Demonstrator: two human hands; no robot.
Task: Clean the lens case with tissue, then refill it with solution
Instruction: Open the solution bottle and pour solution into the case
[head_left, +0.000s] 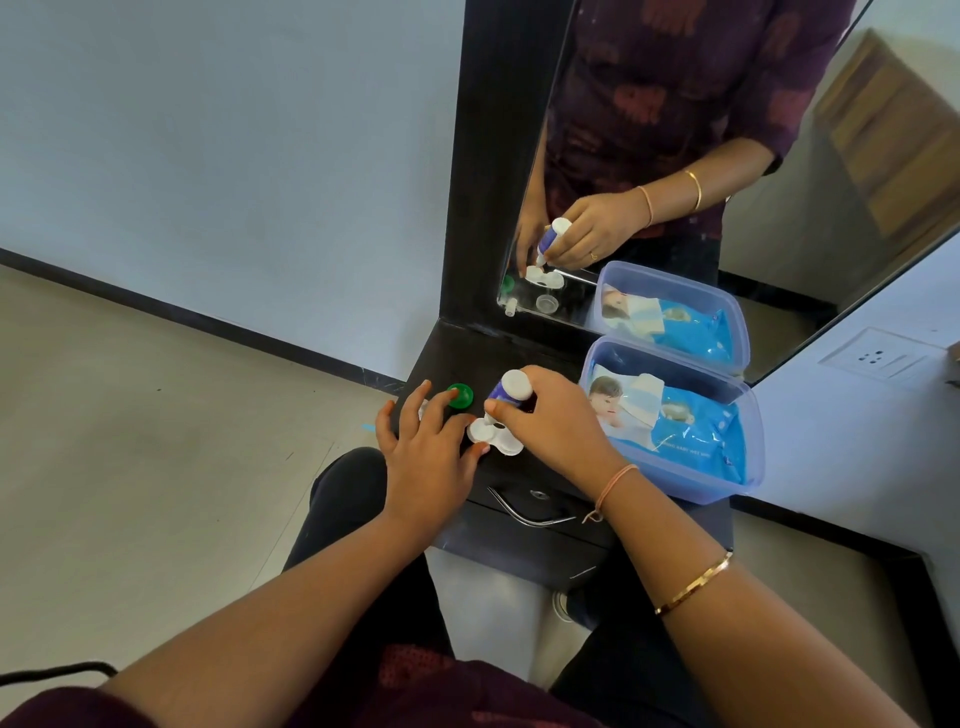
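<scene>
The white lens case (493, 439) lies open on the dark dresser top (462, 358). My right hand (550, 421) grips a small blue and white solution bottle (509, 389), tipped with its nozzle down over the case. My left hand (426, 447) rests beside the case, its fingers spread, and steadies the case's left side with thumb and forefinger. A green cap (460, 396) lies just behind my left fingers. Something small and white (423, 410) shows under my left fingers, mostly hidden.
A clear plastic box (748, 457) with a blue pack of wet wipes (691, 431) stands to the right of the case. A mirror (675, 182) rises behind the dresser top. A drawer handle (524, 512) is on the front below.
</scene>
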